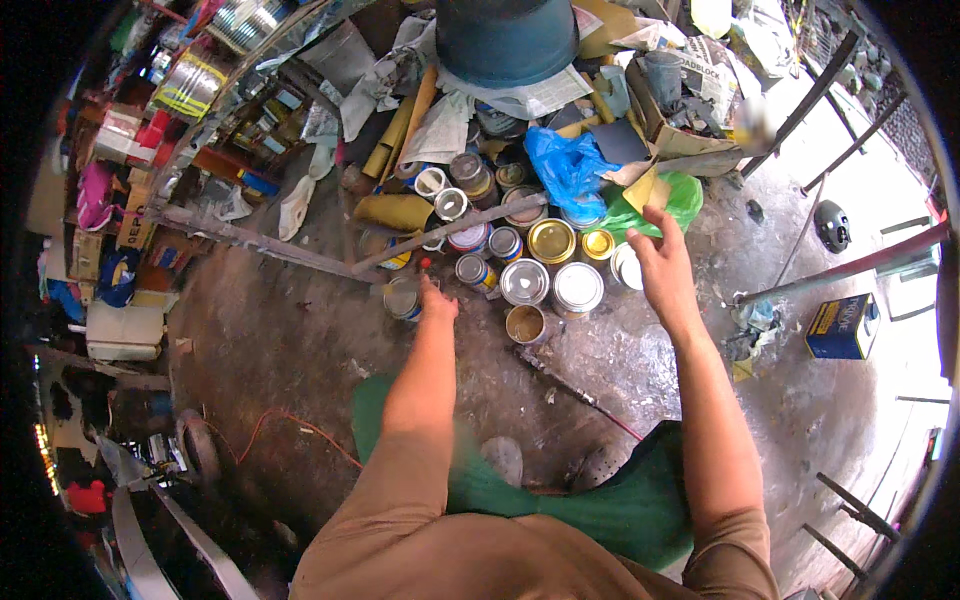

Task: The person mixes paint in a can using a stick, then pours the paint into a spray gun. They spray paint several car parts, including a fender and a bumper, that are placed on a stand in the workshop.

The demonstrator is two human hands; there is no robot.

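My left hand (437, 302) is beside a grey-topped can (402, 298) at the left of the cans. Its fingers look closed, and a small red tip (426, 262) shows just past them. Whatever they hold is too small to name. Over the right side of the cans, my right hand (662, 265) has its fingers apart, near a tan sheet (646, 190) and a green plastic bag (682, 200). Between the hands stand a white-lidded can (577, 288), a gold-topped can (551, 241) and an uncovered can with brown contents (525, 323).
Behind the cans are a blue plastic bag (565, 165), newspapers (440, 130) and a large dark bucket (507, 40). A metal bar (450, 228) crosses the left side. A thin rod (575, 388) lies near my feet. A blue rectangular tin (843, 327) stands right.
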